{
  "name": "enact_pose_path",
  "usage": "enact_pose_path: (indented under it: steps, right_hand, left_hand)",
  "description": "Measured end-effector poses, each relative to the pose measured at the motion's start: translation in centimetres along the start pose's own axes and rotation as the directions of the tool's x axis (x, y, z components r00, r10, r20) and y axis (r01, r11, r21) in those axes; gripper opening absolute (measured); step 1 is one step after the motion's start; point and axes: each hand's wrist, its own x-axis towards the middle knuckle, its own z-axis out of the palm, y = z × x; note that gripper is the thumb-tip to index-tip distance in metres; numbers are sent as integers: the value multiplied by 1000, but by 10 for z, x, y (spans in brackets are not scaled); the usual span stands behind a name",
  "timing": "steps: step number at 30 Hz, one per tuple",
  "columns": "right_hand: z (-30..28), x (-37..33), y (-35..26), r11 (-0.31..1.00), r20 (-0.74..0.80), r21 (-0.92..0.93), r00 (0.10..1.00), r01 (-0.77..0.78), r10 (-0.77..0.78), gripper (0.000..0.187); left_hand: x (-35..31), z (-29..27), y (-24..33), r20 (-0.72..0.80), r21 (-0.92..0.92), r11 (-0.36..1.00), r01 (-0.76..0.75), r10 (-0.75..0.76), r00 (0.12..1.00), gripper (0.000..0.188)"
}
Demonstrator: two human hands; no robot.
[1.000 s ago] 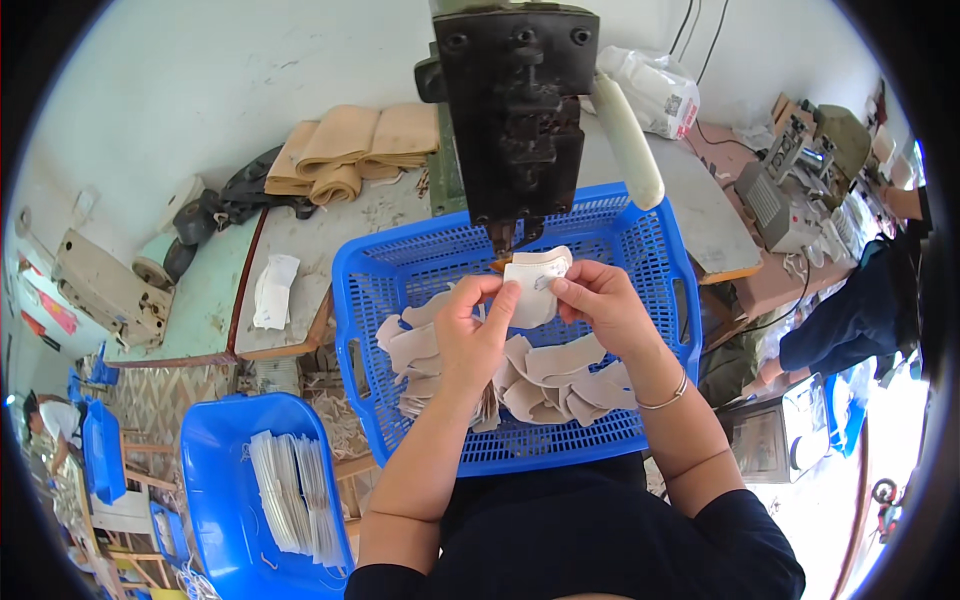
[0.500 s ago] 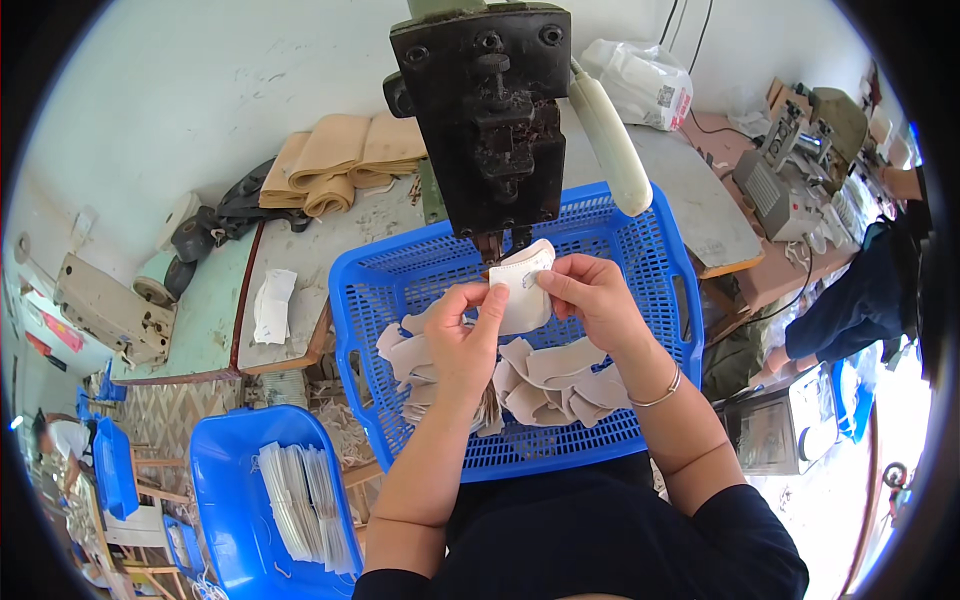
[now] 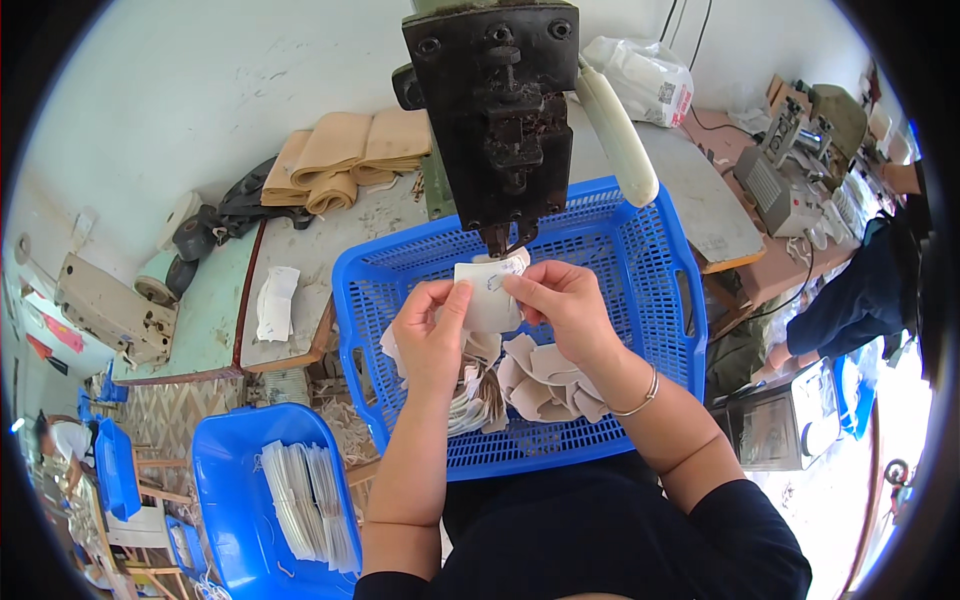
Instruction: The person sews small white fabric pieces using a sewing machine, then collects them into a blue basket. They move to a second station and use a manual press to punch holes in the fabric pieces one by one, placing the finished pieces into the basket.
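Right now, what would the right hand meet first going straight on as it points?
The white piece the right hand pinches; beyond it, probably the black machine head, though depth is unclear.

Tan sheets and a white piece lie on the grey worktop, pale cutouts in the blue basket.

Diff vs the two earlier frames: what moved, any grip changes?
Both hands moved left relative to the blue basket, carrying the white piece left across the tip of the black machine head. Nothing was taken hold of or let go: left hand and right hand still pinch the piece. Basket, blue tub and tan folded material stayed put; the view shifted slightly.
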Motion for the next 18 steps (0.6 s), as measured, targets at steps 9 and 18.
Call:
enact_pose_path:
  steps: [9, 18]
  right_hand:
    - [13, -5, 3, 993, 18, -111, 1000, 27, -25, 17]
    - [-14, -5, -16, 931, 172, -340, 982, 131, -76, 20]
  left_hand:
    - [-7, -13, -2, -9, -87, 995, 49, -50, 999, 12]
    - [8, 3, -3, 263, 91, 994, 55, -77, 962, 15]
